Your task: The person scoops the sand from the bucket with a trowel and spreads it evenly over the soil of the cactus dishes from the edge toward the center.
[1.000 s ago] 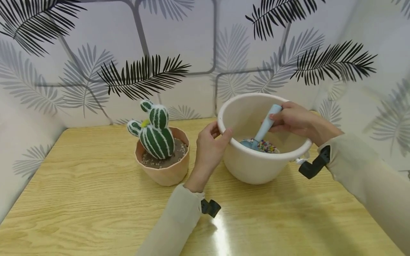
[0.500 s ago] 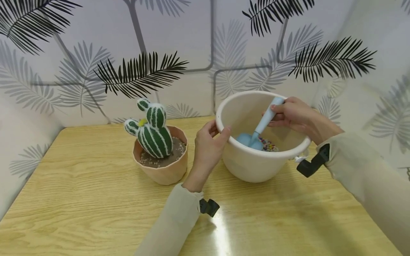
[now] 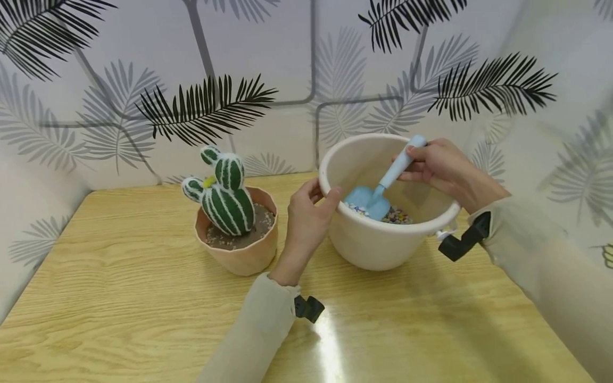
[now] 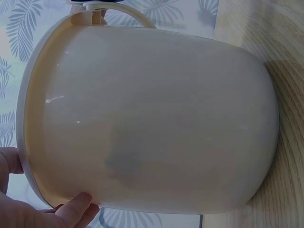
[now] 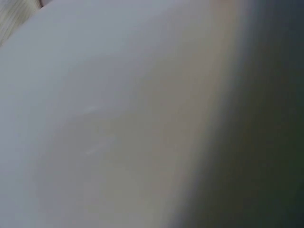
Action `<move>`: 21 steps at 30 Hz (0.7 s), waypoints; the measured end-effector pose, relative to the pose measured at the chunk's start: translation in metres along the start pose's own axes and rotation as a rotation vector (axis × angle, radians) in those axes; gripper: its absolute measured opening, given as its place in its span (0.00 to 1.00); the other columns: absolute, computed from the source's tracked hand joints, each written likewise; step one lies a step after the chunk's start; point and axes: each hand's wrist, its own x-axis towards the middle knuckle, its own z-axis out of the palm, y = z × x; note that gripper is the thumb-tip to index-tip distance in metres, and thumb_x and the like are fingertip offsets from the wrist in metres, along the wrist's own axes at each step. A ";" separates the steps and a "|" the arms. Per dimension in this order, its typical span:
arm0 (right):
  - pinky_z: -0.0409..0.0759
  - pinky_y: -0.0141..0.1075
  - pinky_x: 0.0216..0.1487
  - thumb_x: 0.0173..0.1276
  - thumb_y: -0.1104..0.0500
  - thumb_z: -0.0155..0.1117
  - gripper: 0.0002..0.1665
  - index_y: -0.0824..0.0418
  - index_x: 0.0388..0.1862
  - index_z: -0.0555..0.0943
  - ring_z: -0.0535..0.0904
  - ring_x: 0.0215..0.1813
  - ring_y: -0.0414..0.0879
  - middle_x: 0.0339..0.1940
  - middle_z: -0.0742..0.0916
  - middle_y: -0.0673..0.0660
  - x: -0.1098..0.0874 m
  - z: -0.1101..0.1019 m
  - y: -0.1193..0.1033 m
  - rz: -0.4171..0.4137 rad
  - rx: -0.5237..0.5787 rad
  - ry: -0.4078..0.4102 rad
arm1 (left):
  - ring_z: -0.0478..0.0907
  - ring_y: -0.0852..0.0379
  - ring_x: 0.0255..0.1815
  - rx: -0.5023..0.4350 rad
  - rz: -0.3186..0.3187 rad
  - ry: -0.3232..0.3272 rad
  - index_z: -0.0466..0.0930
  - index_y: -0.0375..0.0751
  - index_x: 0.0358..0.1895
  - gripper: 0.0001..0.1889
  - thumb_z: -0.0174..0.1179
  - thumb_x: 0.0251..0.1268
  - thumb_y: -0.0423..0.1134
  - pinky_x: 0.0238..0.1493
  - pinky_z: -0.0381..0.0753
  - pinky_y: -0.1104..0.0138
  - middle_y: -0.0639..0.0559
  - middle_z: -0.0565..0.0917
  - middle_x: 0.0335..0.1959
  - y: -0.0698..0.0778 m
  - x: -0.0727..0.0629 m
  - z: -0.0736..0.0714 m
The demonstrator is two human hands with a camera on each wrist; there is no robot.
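My left hand (image 3: 310,215) grips the left rim of a white plastic bucket (image 3: 378,247), thumb on top and fingers underneath. The left wrist view shows the bucket's outer wall (image 4: 156,118) with fingertips at its rim. Inside the bucket, my right hand (image 3: 440,165) holds a light blue shovel (image 3: 395,170) by its handle, the blade tilted down to the left. White and coloured pebbles (image 3: 397,215) lie at the bottom, some showing at the blade's front edge. The right wrist view is filled by a blurred pale surface.
Left of the bucket stands a peach pot (image 3: 244,260) with a stuffed green and white cactus (image 3: 225,205) in brown filling. Both stand on a wooden table (image 3: 119,298). A wall (image 3: 287,64) with leaf patterns rises behind.
My right hand has raised the shovel a little; its blade, earlier low among the pebbles, now shows more fully near the bucket's left front wall. The left hand keeps its grip on the rim.
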 end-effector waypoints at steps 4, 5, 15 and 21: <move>0.85 0.36 0.40 0.76 0.64 0.41 0.08 0.69 0.45 0.66 0.86 0.35 0.43 0.32 0.85 0.55 -0.001 0.000 -0.001 -0.008 -0.011 0.018 | 0.77 0.48 0.59 0.002 0.002 0.003 0.71 0.30 0.62 0.26 0.58 0.65 0.41 0.55 0.80 0.61 0.37 0.79 0.57 0.000 0.001 -0.001; 0.85 0.36 0.40 0.76 0.64 0.41 0.08 0.69 0.45 0.66 0.86 0.35 0.43 0.32 0.85 0.55 -0.001 0.000 -0.001 -0.010 -0.013 0.024 | 0.77 0.48 0.59 0.003 0.006 0.002 0.71 0.30 0.62 0.26 0.58 0.65 0.40 0.55 0.80 0.61 0.37 0.79 0.56 0.000 0.001 -0.001; 0.85 0.35 0.40 0.76 0.65 0.40 0.06 0.66 0.45 0.65 0.85 0.35 0.43 0.29 0.85 0.55 -0.009 -0.007 -0.008 -0.015 0.051 0.085 | 0.77 0.48 0.59 0.009 0.016 -0.008 0.71 0.30 0.62 0.25 0.58 0.65 0.41 0.56 0.79 0.60 0.38 0.79 0.56 0.000 0.002 -0.001; 0.85 0.36 0.40 0.76 0.64 0.40 0.05 0.65 0.46 0.64 0.85 0.34 0.43 0.29 0.84 0.55 -0.010 -0.011 -0.012 -0.027 0.072 0.112 | 0.77 0.48 0.59 -0.022 0.024 -0.015 0.70 0.30 0.63 0.26 0.58 0.66 0.41 0.56 0.79 0.60 0.37 0.79 0.57 -0.003 0.003 -0.001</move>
